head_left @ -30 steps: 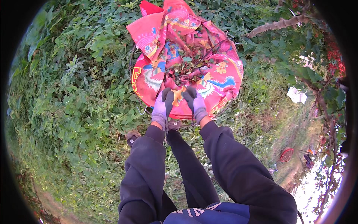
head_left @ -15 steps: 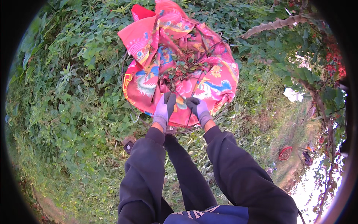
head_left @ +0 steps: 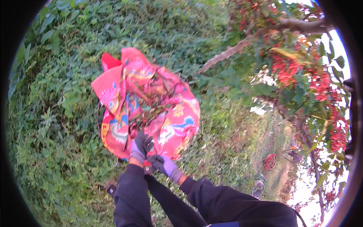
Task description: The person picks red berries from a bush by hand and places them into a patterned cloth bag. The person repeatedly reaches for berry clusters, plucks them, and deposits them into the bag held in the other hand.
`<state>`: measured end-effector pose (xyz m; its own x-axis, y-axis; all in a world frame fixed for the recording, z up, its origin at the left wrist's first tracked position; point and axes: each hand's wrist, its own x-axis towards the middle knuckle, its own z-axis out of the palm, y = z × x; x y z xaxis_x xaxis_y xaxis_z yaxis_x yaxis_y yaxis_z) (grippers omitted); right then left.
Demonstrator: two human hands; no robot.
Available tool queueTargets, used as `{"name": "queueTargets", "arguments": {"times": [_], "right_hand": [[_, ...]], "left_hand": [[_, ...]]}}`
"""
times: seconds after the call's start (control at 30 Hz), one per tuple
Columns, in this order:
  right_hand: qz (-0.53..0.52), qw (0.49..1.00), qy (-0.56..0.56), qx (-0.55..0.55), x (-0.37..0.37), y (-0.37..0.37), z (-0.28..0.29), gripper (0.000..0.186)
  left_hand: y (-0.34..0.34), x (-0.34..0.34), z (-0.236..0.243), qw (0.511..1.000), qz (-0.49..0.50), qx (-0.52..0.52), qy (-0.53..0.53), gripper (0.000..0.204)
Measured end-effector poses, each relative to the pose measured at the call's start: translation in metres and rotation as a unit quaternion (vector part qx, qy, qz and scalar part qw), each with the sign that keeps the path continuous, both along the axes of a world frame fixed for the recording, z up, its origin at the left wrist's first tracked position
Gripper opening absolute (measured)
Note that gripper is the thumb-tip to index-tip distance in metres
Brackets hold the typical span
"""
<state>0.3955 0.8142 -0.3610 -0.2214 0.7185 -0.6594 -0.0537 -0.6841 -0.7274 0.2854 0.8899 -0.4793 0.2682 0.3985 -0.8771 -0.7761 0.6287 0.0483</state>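
Observation:
My left hand (head_left: 141, 145), in a lavender glove with dark grey fingers, is over the near edge of a round container lined with pink-red patterned cloth (head_left: 172, 130). Its fingers are loosely bent and slightly apart, and I see nothing in them. Just right of it and lower, my right hand (head_left: 163, 165) wears a matching glove. Those fingers are closed, pointing toward the left hand; what they hold, if anything, I cannot make out. Inside the cloth lie loose red berry clusters with leaves and twigs (head_left: 145, 117). A fold of cloth stands up at the far left.
Dense green plants (head_left: 56, 125) surround the container. From the right reaches a thick branch (head_left: 242, 44), with hanging red berry clusters (head_left: 285, 70) around it. Farther off on the ground at the right is a small red basket (head_left: 270, 162).
The view has swung right, so the container sits lower and farther left, and more berry branches show. My hands have come closer together, and the left hand's fingers have loosened.

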Motion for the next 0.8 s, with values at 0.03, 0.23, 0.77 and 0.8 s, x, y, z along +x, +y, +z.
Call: {"name": "queueTargets", "arguments": {"times": [0.03,0.23,0.77,0.8], "right_hand": [[0.048,0.997,-0.015,-0.055,-0.001,0.0,0.013,0.029],[0.186,0.977,-0.052,-0.094,-0.025,-0.018,0.085,0.025],[0.066,0.995,0.078,0.004,-0.089,-0.019,0.198,0.024],[0.074,0.995,0.072,0.019,-0.092,-0.021,0.198,0.024]], "left_hand": [[0.005,-0.008,0.014,0.998,0.037,0.043,-0.026,0.034],[0.053,-0.055,0.114,0.977,0.112,0.179,-0.028,0.032],[-0.083,-0.096,0.15,0.949,-0.144,0.267,0.09,0.061],[-0.09,-0.096,0.145,0.954,-0.143,0.253,0.071,0.066]]}}
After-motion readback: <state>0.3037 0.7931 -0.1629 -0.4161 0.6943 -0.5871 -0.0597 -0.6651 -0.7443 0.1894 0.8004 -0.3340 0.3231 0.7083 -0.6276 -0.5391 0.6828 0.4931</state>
